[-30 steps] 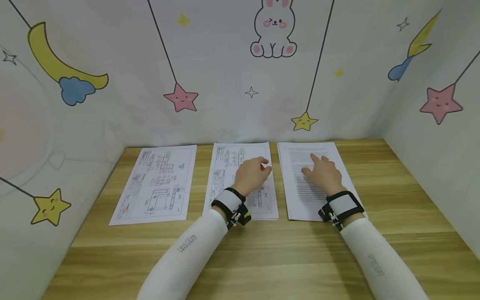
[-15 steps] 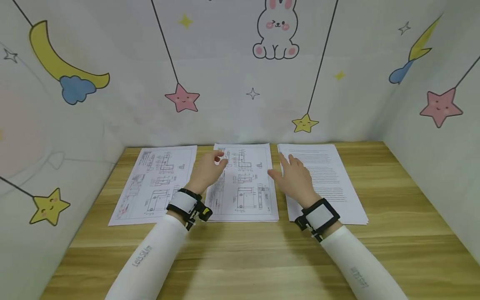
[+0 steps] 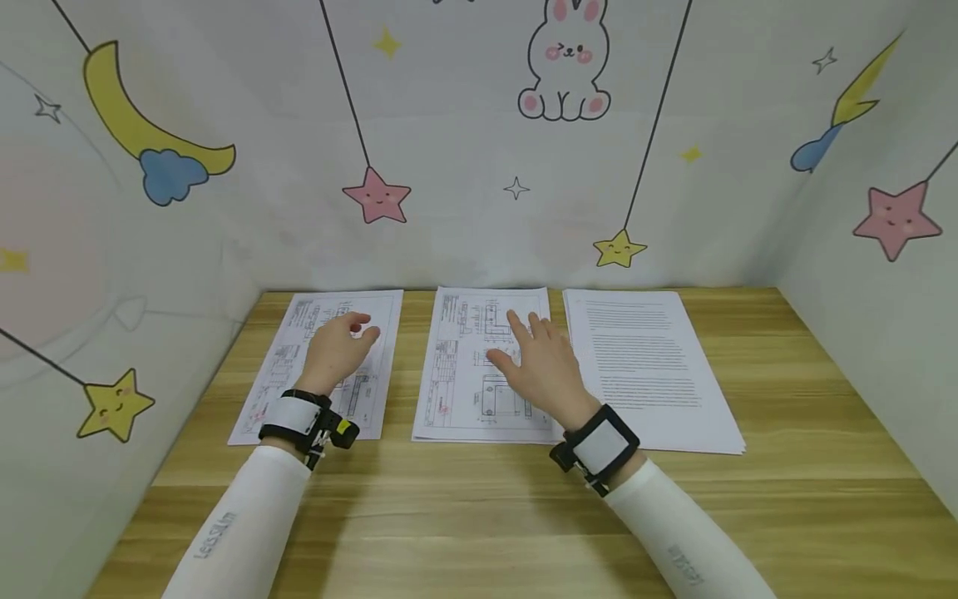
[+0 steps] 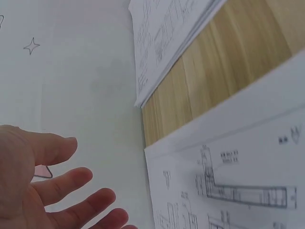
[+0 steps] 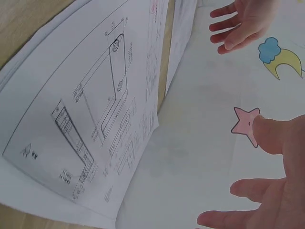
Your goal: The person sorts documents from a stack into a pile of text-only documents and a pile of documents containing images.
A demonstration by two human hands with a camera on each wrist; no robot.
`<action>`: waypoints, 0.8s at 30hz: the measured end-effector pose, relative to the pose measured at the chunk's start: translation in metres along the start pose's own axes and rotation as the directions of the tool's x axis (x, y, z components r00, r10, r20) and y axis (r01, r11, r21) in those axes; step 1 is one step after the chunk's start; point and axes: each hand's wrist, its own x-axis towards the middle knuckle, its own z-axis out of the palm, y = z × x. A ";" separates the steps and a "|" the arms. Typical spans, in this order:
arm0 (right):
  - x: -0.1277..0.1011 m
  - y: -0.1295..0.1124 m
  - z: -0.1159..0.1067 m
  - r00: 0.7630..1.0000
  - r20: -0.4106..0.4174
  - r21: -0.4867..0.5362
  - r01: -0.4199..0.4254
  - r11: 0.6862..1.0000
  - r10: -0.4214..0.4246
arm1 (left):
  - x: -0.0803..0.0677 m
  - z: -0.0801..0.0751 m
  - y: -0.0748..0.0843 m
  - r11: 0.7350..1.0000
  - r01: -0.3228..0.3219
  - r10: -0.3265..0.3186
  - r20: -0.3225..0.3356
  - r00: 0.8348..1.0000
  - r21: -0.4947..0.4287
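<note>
Three sets of white paper lie in a row on the table. My left hand (image 3: 335, 353) hovers over the left drawing sheet (image 3: 385, 333), fingers loosely bent and holding nothing. In the left wrist view its fingers (image 4: 66, 183) stand apart from the paper. My right hand (image 3: 545, 366) is above the right part of the middle stack of drawings (image 3: 447, 366), its fingers spread. The right wrist view shows this stack (image 5: 90, 109) with nothing between the right fingers (image 5: 252, 188). To the right lies a stack of printed text pages (image 3: 647, 358).
The wooden table (image 3: 464, 516) ends at a white backdrop (image 3: 464, 241) printed with stars, a moon and a rabbit. Side walls close in at left and right. Strips of bare wood separate the left sheet from the middle stack.
Both hands have moved left: the left from the middle stack to the left sheet, the right from the text pages to the middle stack. The papers stay where they were.
</note>
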 end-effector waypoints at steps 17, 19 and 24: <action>-0.007 -0.059 0.039 0.988 0.115 0.066 0.099 0.993 -0.106 | -0.011 -0.029 -0.075 0.977 0.179 -0.195 0.143 0.970 0.115; -0.006 -0.066 0.044 0.983 0.141 0.062 0.106 0.992 -0.114 | -0.012 -0.029 -0.080 0.973 0.199 -0.216 0.152 0.965 0.117; -0.004 -0.083 0.059 0.972 0.192 0.045 0.131 0.990 -0.137 | -0.014 -0.031 -0.088 0.960 0.255 -0.272 0.173 0.947 0.115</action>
